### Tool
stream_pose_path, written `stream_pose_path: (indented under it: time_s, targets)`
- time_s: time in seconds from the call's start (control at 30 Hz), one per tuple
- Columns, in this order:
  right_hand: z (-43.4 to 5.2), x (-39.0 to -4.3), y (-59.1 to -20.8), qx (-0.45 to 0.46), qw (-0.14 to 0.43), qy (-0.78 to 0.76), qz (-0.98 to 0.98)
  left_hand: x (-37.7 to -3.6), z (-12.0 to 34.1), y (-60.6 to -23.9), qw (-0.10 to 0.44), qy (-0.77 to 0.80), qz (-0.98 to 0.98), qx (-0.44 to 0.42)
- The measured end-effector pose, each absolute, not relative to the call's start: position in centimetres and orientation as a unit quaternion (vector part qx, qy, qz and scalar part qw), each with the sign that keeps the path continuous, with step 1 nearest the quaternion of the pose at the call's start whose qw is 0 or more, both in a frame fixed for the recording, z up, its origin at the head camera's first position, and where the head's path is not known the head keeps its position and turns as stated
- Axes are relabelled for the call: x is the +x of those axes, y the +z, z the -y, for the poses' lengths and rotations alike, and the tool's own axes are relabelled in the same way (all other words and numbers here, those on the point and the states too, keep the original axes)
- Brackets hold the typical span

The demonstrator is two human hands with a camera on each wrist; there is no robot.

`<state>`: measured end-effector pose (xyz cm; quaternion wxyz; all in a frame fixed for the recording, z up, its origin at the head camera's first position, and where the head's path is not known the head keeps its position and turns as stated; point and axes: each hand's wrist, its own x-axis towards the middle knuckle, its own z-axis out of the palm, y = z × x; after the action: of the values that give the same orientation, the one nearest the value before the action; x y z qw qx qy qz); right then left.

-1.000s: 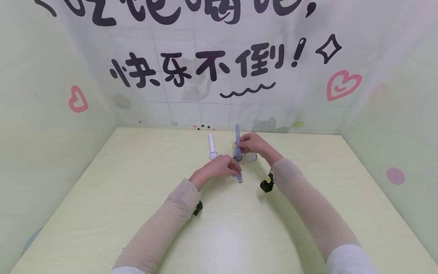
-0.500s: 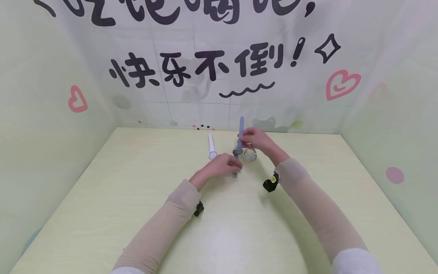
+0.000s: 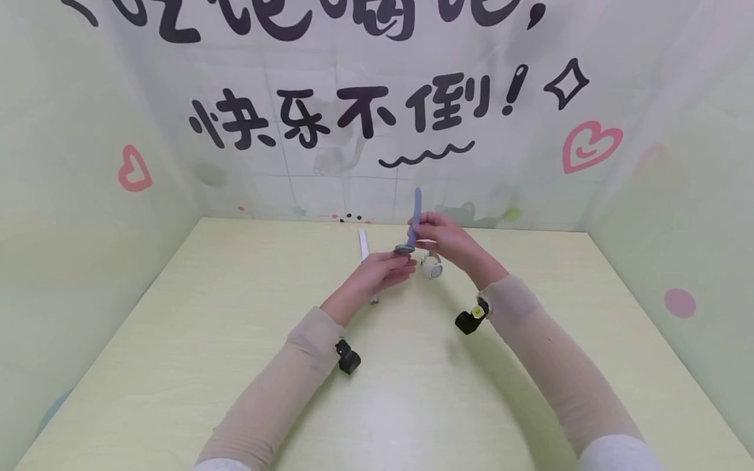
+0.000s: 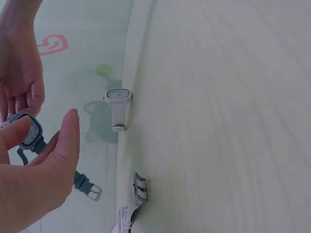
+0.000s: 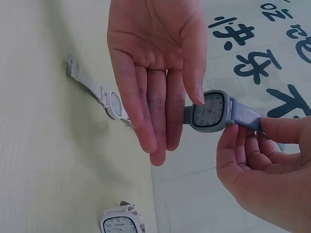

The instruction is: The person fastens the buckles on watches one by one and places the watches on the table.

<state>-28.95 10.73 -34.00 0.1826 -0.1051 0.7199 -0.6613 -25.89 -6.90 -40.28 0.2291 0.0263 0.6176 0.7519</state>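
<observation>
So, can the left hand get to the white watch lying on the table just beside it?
Probably yes. The left hand lies open under the blue watch, which the right hand pinches by the strap. The white watch lies flat on the table close by, with nothing between them.

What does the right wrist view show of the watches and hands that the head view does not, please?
Only the right wrist view shows the blue-grey watch dial with its numerals, the dial of the white watch at the bottom edge, and the left hand held flat with straight fingers in front of the strap.

Only the head view shows the table as a whole, both sleeved forearms, and the blue-grey strap standing up above the right hand.

Both show the right hand pinching the blue-grey strap, and the slim white watch lying flat.
</observation>
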Motion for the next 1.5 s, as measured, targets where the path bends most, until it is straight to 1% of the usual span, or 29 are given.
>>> stream_pose_path:
  time_s: [0.17, 0.33, 0.57, 0.9, 1.1, 1.27, 1.5]
  targets:
    - [-10.8, -28.7, -33.8, -0.104, 0.188, -0.679, -0.702, -25.8, 7.5, -39.9, 0.214, 0.861, -0.458, -0.054]
    - [-11.0, -28.5, -33.8, -0.086, 0.192, -0.688, -0.694, -25.9, 8.0, -39.6, 0.182, 0.893, -0.399, -0.101]
    - [-11.3, -28.4, -34.3, -0.082, 0.186, -0.688, -0.697, -25.9, 8.1, -39.7, 0.160, 0.884, -0.430, -0.089]
    - [-11.6, -28.1, -35.1, -0.109, 0.151, -0.671, -0.717, -26.2, 8.0, -39.5, 0.128, 0.871, -0.467, -0.078]
    - [-11.8, -28.4, -35.8, -0.118, 0.140, -0.657, -0.731, -26.2, 8.1, -39.3, 0.089, 0.866, -0.487, -0.066]
    - [-11.9, -28.1, -36.2, -0.130, 0.119, -0.659, -0.731, -26.2, 8.1, -39.3, 0.061, 0.868, -0.489, -0.068]
    - [-12.1, -27.9, -36.4, -0.138, 0.083, -0.660, -0.734, -26.2, 8.1, -39.1, 0.059, 0.859, -0.506, -0.055]
